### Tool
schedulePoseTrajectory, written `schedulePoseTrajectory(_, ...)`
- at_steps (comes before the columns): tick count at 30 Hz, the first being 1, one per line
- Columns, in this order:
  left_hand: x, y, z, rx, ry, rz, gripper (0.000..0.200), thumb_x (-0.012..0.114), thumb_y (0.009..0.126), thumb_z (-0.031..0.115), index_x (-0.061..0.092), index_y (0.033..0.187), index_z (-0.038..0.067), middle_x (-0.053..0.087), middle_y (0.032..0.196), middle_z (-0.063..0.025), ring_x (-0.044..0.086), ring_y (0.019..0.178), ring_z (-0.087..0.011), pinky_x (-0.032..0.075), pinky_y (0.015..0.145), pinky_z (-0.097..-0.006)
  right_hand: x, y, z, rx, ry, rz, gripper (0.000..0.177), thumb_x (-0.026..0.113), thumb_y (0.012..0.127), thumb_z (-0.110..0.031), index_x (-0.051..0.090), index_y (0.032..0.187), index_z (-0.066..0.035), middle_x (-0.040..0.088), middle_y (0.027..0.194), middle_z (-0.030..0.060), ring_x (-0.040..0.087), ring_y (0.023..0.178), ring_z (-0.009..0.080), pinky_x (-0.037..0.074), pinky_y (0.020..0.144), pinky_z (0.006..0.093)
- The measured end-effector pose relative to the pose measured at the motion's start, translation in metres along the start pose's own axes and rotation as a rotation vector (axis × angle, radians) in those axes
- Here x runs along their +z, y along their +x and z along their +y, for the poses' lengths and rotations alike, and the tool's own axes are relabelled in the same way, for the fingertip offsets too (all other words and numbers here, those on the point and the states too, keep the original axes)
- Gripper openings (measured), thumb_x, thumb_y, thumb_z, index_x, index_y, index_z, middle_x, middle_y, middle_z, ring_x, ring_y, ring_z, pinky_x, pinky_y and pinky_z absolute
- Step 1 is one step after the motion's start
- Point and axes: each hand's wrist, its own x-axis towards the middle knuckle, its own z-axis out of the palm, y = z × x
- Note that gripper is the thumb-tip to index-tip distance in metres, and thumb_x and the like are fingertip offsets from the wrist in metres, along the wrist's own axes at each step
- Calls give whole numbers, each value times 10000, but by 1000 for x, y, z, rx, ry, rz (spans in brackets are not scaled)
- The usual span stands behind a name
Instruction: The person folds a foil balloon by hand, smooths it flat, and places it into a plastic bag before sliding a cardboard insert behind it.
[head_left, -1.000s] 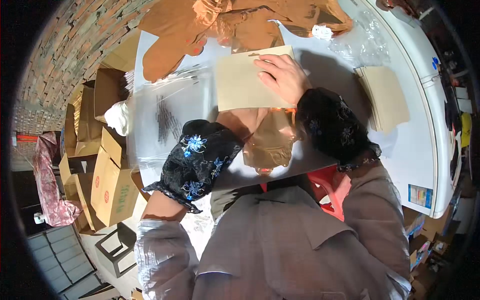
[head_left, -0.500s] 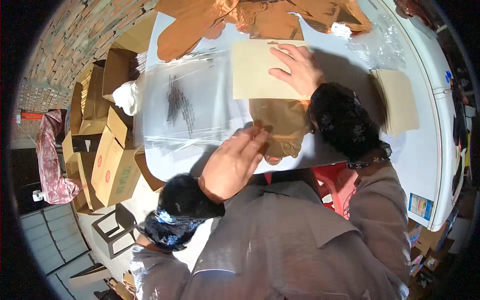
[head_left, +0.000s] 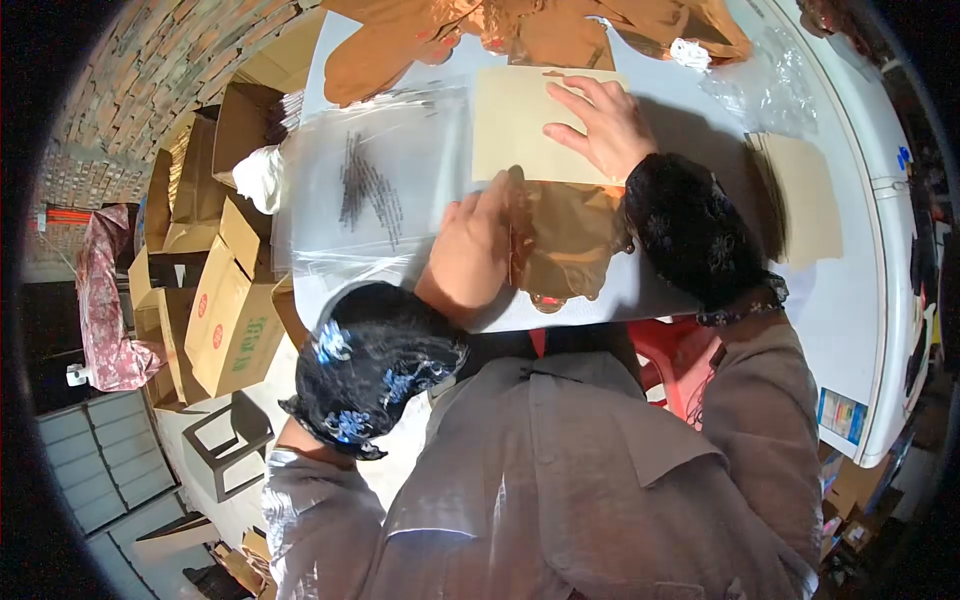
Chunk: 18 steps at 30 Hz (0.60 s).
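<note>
A beige card (head_left: 505,125) lies on the white table over a copper-coloured foil piece (head_left: 565,235), which looks like a flat, uninflated balloon. The foil shows beyond the card on both its near and far sides. My right hand (head_left: 605,130) rests on the card with fingers spread, pressing on it. At the foil's left edge, by the card's near left corner, is my left hand (head_left: 472,250). Its fingers are bent together with the tips against that edge; their underside is hidden. Black patterned sleeve covers are on both forearms.
Clear plastic bags (head_left: 375,180) with dark print lie to the left. More copper foil (head_left: 400,55) is spread along the far side. A stack of beige cards (head_left: 805,200) and crumpled clear plastic (head_left: 770,85) are at right. Cardboard boxes (head_left: 235,320) stand left of the table.
My left hand has moved forward from the foil's near part to its left edge beside the card, and that edge now looks straighter. The right hand stays on the card.
</note>
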Motion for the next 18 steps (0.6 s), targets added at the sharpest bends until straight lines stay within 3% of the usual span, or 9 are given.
schedulePoseTrajectory(4, -13, 23, 12, -380, -320, -215, 555, 557, 890, 23, 374, 1409, -42, 657, 1076, -224, 658, 979, -281, 499, 860, -348, 0, 0, -1, -11, -9, -4, 520, 597, 906, -469, 575, 1318, -151, 534, 1308, 39, 500, 1102, 275, 415, 981, 412)
schedulePoseTrajectory(5, -10, 27, 1, -363, -299, -235, 568, 594, 902, 66, 371, 1414, -37, 670, 1079, -184, 656, 961, -219, 508, 844, -319, -1, 0, -1, -9, -11, -16, 519, 589, 917, -462, 562, 1336, -158, 524, 1322, 37, 495, 1106, 276, 415, 978, 413)
schedulePoseTrajectory(8, -3, 43, -3, -538, -576, -291, 560, 600, 911, 82, 379, 1416, -19, 674, 1076, -153, 656, 945, -204, 516, 819, -301, -1, 0, 0, 4, -50, -37, 529, 568, 924, -477, 551, 1350, -163, 519, 1331, 37, 488, 1118, 273, 404, 991, 417)
schedulePoseTrajectory(10, -3, 49, 2, -588, -564, -286, 542, 590, 927, 91, 376, 1416, -6, 667, 1062, -117, 650, 933, -196, 524, 796, -298, 0, -1, -1, 7, -34, -17, 537, 579, 906, -493, 573, 1318, -149, 532, 1313, 38, 489, 1117, 272, 399, 997, 415)
schedulePoseTrajectory(12, 8, 47, -11, -537, -565, -252, 527, 585, 935, 96, 377, 1409, -6, 659, 1060, -121, 650, 924, -208, 524, 776, -308, 0, -1, -1, 13, -28, -27, 538, 576, 908, -494, 570, 1322, -151, 526, 1320, 38, 484, 1130, 272, 394, 1002, 415)
schedulePoseTrajectory(15, -11, 32, 5, -301, -246, -215, 560, 603, 901, 69, 380, 1412, 8, 606, 1119, -161, 625, 973, -263, 506, 810, -347, -1, 0, 0, 11, -30, -69, 532, 563, 928, -474, 539, 1364, -170, 500, 1354, 34, 472, 1159, 276, 392, 1007, 415)
schedulePoseTrajectory(18, -31, 11, -6, 190, 223, -75, 637, 623, 849, 47, 370, 1434, 35, 533, 1185, -192, 563, 1047, -329, 472, 872, -392, -2, 0, 0, 12, -12, -74, 528, 573, 925, -460, 539, 1364, -168, 498, 1354, 36, 475, 1164, 282, 394, 1010, 409)
